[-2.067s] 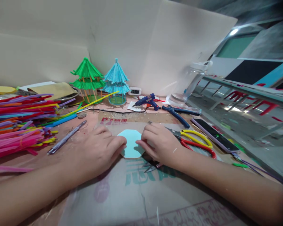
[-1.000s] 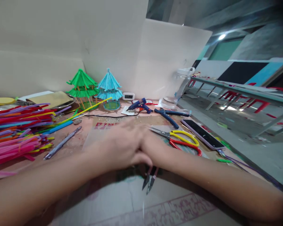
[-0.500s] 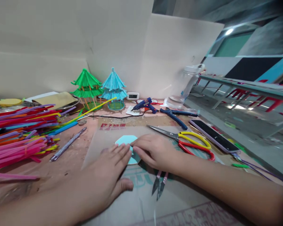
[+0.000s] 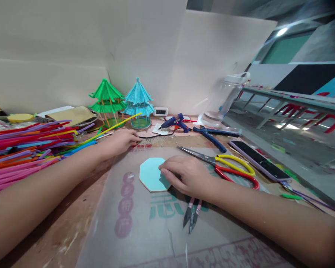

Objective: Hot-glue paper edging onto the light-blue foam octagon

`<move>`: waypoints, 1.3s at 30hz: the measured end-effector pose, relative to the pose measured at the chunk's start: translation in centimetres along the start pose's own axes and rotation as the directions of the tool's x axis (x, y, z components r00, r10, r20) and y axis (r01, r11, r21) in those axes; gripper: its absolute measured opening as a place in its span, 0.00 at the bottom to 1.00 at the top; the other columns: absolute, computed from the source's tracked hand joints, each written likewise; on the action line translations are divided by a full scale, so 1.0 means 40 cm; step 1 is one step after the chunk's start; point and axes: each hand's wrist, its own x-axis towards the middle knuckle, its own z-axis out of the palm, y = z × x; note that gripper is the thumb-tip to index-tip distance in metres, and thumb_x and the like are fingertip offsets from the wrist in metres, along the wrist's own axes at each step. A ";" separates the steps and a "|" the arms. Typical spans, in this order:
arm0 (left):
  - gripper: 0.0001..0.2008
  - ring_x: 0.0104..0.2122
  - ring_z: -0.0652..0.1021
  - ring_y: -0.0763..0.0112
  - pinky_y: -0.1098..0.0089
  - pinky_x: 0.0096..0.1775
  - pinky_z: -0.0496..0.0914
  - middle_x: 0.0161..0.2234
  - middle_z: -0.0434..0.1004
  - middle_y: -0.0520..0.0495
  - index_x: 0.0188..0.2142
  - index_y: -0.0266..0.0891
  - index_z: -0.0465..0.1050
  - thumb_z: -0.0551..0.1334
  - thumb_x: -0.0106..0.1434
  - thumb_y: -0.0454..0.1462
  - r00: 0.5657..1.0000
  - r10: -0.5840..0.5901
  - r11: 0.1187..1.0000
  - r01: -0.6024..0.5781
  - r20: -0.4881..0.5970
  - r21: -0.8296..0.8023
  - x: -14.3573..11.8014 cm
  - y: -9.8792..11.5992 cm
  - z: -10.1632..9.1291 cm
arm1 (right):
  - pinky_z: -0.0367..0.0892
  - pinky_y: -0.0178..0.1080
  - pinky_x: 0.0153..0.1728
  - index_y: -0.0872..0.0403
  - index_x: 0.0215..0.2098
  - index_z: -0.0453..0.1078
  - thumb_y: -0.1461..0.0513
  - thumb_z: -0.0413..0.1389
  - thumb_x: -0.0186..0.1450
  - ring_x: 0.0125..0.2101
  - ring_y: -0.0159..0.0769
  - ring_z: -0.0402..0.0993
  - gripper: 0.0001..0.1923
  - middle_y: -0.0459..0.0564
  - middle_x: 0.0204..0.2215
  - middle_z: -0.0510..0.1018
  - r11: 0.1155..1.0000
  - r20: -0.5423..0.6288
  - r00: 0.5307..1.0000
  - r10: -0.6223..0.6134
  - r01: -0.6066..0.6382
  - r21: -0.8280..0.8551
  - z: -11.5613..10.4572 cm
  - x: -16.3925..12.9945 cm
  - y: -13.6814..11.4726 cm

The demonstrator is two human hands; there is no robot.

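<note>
A light-blue octagonal piece [image 4: 153, 174] with a thin tan edge lies flat on the printed plastic sheet [image 4: 100, 227]. My right hand [image 4: 185, 175] rests over its right edge, fingers curled and pinched together; whatever they hold, if anything, is hidden. Farther back and left, my left hand [image 4: 123, 142] is closed at the fingertips on the black cord [image 4: 156, 136] of a blue glue gun [image 4: 175, 122]. Under my right wrist, small thread snips [image 4: 192, 217] point toward me. Scissors [image 4: 229, 165] with yellow and red handles lie just beyond that hand.
Bundles of coloured pipe cleaners [image 4: 25, 149] fill the left side. Behind stand a green pavilion model [image 4: 107, 100] and a blue one [image 4: 139, 98], plus a small digital clock [image 4: 160, 111]. Pliers [image 4: 212, 137], a phone [image 4: 258, 160] and a clear bottle [image 4: 220, 98] are at right.
My left hand has lifted off the octagonal piece and moved back and left to the cord. The right hand stays at the piece. The view has shifted slightly.
</note>
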 end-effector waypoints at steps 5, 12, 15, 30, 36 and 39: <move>0.13 0.41 0.77 0.57 0.63 0.44 0.69 0.39 0.80 0.40 0.34 0.37 0.79 0.56 0.65 0.39 0.996 -0.083 0.993 0.081 0.017 0.086 0.009 0.016 0.010 | 0.68 0.39 0.39 0.57 0.36 0.74 0.60 0.45 0.74 0.36 0.39 0.77 0.18 0.55 0.32 0.81 1.000 -0.006 1.000 -0.021 0.021 -0.011 0.003 -0.001 0.001; 0.08 0.38 0.74 0.57 0.61 0.42 0.67 0.33 0.74 0.40 0.28 0.38 0.68 0.55 0.63 0.35 0.982 -0.170 0.978 0.178 -0.078 0.109 0.000 0.024 0.022 | 0.68 0.40 0.39 0.58 0.35 0.74 0.61 0.45 0.74 0.35 0.38 0.76 0.18 0.55 0.32 0.81 0.999 -0.006 0.999 -0.037 0.036 -0.032 0.003 0.001 -0.002; 0.10 0.29 0.73 0.62 0.63 0.32 0.68 0.28 0.73 0.43 0.30 0.40 0.64 0.50 0.67 0.37 0.962 -0.241 0.968 0.248 -0.130 0.040 -0.025 0.069 -0.043 | 0.67 0.39 0.39 0.57 0.35 0.75 0.60 0.45 0.74 0.35 0.38 0.76 0.18 0.54 0.32 0.81 0.999 -0.008 0.999 -0.031 0.030 -0.029 0.002 0.001 0.000; 0.14 0.43 0.79 0.62 0.62 0.46 0.74 0.42 0.82 0.47 0.43 0.42 0.77 0.55 0.70 0.44 0.997 -0.016 0.994 0.008 -0.072 -0.111 -0.170 0.255 -0.073 | 0.66 0.38 0.35 0.57 0.34 0.75 0.61 0.46 0.73 0.31 0.37 0.74 0.18 0.53 0.30 0.80 0.993 -0.031 0.997 -0.073 0.069 -0.093 0.006 0.002 -0.002; 0.14 0.50 0.76 0.61 0.57 0.54 0.71 0.49 0.78 0.45 0.47 0.43 0.76 0.54 0.72 0.42 0.987 0.159 0.987 -0.159 0.020 -0.010 -0.199 0.259 0.031 | 0.69 0.40 0.40 0.57 0.40 0.75 0.62 0.48 0.72 0.37 0.38 0.77 0.13 0.56 0.37 0.82 0.996 -0.002 0.997 -0.079 0.079 -0.046 -0.027 0.010 -0.001; 0.14 0.49 0.77 0.60 0.56 0.53 0.71 0.49 0.78 0.44 0.47 0.42 0.76 0.53 0.72 0.43 0.984 0.176 0.984 -0.176 0.008 0.014 -0.200 0.263 0.039 | 0.69 0.43 0.44 0.56 0.44 0.74 0.62 0.49 0.72 0.42 0.40 0.77 0.12 0.57 0.42 0.82 0.997 -0.070 0.996 -0.060 0.057 -0.051 -0.101 0.019 0.009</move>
